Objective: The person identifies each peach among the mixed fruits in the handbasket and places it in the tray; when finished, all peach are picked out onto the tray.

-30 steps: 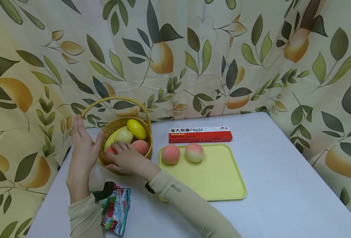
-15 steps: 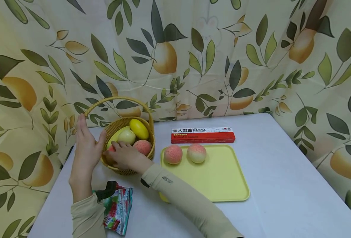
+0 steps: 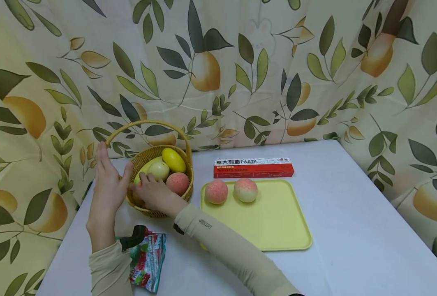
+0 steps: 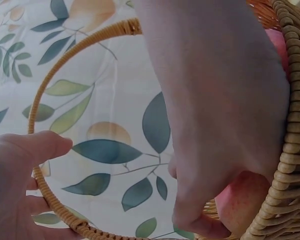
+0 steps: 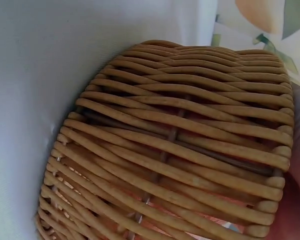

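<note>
My right hand reaches down into a wicker basket at the table's far left. In the left wrist view its fingers curl round a pink peach beside the basket wall. Upright at the basket's left side, my left hand has straight fingers against the arched handle, with the thumb spread. Also in the basket lie another peach, a yellow lemon-like fruit, a pale green round fruit and a longer yellow-green fruit, partly hidden. The right wrist view shows mostly woven basket wall.
Two peaches, a pink one and a paler one, rest on a yellow tray right of the basket. Behind it lies a red and white pasta box. A colourful foil bag lies near my left forearm. A patterned curtain hangs behind.
My right hand has shifted slightly within the basket, its fingers drawn closer round the peach. The head view has swung slightly left. My left hand stays at the handle.
</note>
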Tool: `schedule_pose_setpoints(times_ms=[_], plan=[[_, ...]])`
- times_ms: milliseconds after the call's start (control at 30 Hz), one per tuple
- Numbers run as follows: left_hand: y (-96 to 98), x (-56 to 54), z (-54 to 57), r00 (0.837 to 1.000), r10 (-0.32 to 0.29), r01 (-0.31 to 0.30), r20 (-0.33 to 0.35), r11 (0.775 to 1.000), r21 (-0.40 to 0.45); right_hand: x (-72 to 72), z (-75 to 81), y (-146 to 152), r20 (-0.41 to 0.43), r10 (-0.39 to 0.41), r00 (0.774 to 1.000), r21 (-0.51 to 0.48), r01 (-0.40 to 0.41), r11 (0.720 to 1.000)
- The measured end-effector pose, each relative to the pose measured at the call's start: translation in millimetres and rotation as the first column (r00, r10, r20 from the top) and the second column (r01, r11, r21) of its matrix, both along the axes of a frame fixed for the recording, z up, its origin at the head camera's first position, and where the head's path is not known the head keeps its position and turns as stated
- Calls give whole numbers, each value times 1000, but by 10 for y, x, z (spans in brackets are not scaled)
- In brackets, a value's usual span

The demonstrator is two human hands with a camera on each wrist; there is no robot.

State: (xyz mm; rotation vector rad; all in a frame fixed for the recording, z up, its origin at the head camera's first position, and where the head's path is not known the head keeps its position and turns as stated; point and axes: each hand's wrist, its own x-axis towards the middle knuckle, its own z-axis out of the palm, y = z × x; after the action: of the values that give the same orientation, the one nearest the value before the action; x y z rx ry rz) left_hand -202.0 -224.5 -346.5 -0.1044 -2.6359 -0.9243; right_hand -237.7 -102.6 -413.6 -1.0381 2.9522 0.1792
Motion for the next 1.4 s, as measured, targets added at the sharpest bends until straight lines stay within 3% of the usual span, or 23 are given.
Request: schedule_pose_setpoints(times_ms=[200, 633, 767, 1067, 1167, 1400], plan=[[25, 14, 24, 1000, 3, -3, 2, 1000, -18, -5, -22, 54, 11, 13, 1000, -34, -13, 999], [46, 6, 14, 1000, 4, -4, -2, 1000, -21, 24, 59, 288, -54, 36, 998, -172, -45, 984], [44, 9, 17, 1000, 10, -10, 16, 1000, -30, 33, 89, 372, -36, 40, 999, -240, -48, 970], [21, 25, 8, 1000, -6, 6, 26, 1000, -7, 115, 206, 769, -80, 58, 995, -325, -81, 942], [0, 10, 9, 1000, -12, 12, 15, 1000, 2, 162, 233, 958, -40, 21, 999, -401, -35, 915], [2, -19, -19, 999, -39, 38, 24, 999, 26, 403, 300, 1645, 39, -83, 996, -607, 90, 790]])
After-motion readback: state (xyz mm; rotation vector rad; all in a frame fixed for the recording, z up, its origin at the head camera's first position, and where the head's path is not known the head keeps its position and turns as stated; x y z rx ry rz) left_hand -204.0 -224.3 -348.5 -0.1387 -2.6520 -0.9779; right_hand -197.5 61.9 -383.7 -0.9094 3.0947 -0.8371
